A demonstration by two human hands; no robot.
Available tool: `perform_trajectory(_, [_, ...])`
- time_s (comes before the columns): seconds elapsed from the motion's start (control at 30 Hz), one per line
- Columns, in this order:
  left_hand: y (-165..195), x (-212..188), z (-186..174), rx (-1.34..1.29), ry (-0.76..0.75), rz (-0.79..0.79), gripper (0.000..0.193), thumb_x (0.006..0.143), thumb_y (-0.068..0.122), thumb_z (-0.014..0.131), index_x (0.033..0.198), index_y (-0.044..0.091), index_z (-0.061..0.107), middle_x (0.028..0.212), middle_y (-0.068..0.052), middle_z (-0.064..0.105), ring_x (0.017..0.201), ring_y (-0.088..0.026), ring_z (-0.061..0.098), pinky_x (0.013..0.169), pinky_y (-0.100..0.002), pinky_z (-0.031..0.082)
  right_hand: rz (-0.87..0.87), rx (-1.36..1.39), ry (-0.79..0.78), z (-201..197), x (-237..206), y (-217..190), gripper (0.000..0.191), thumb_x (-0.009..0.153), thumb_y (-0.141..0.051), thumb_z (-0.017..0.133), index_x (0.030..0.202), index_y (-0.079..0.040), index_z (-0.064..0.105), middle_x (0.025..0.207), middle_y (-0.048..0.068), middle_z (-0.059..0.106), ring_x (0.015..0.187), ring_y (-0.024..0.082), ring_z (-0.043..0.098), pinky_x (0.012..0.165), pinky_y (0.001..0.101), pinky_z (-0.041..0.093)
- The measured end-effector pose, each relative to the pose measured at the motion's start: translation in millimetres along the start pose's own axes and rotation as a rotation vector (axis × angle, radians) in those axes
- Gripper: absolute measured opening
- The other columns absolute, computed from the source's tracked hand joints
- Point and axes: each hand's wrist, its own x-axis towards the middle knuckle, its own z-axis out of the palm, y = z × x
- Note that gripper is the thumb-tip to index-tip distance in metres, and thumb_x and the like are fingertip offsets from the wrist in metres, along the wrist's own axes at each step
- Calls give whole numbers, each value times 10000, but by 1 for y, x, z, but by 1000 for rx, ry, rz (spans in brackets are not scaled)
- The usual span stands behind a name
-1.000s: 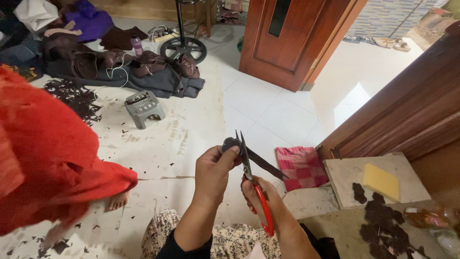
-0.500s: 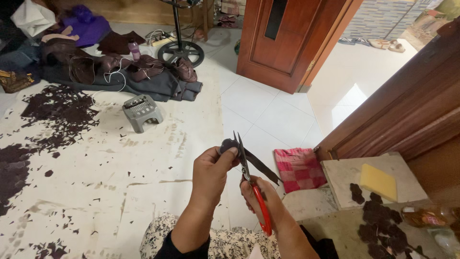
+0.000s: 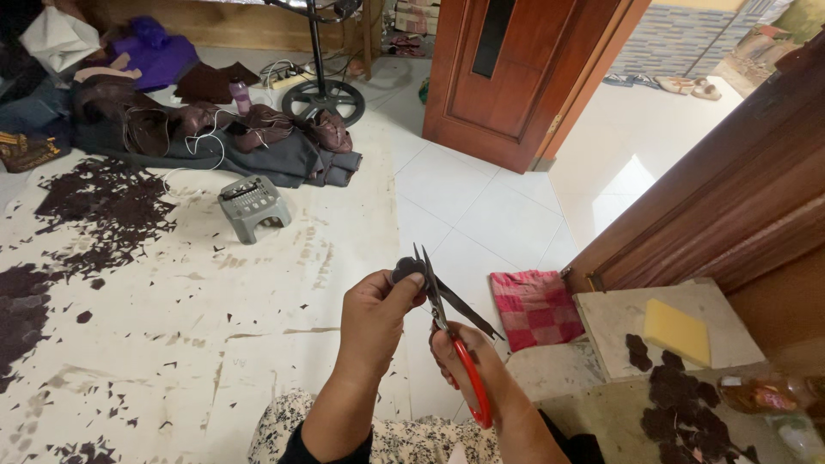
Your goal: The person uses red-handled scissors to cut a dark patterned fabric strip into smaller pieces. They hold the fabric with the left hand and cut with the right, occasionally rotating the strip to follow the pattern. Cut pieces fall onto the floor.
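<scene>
- We see the left hand (image 3: 371, 311) closed around a small dark piece of material (image 3: 406, 271), pinched between thumb and fingers near the middle of the scene, above the floor.
- The right hand (image 3: 468, 365) grips the red-handled scissors (image 3: 447, 322), fingers through the loop; their blades stand open, one pointing up beside the dark piece, the other slanting right.
- We cannot tell whether the blades touch the piece.
- Just right of the hands lies a pink checked cloth (image 3: 537, 308) on the white tiled floor (image 3: 481, 215).
- Further right, a yellow sponge (image 3: 676, 332) rests on a pale board (image 3: 619, 320), with dark cut-out shapes (image 3: 683, 412) near it.
- Far left, a grey stool (image 3: 251, 206) stands among dark scraps (image 3: 103, 206).
</scene>
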Motion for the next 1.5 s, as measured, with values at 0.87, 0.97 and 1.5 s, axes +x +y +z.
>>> perform_trajectory(0.87, [-1,5,-10,76,-43,-13,175,892,130,721,896,-45,722,813,-79,747,740,-112,683,719,-249,562,8,-141,12,-12,2,9,610,813,-726,578,935,-130,631,638,-27,530,562,74,495,501,265,438])
perform_trajectory(0.97, [3,5,-15,165,-32,-17,184,886,141,733,875,-42,732,794,-79,746,696,-96,645,644,-232,512,-53,-208,-17,-15,4,10,628,852,-718,562,829,-90,588,613,-35,494,549,69,469,485,269,419])
perform_trajectory(1.5, [0,5,-15,97,-83,-74,162,904,134,722,919,-26,742,828,-86,750,772,-120,680,740,-261,556,-25,-148,-10,-6,5,12,616,859,-700,547,901,-89,616,623,-22,526,539,83,518,479,252,446])
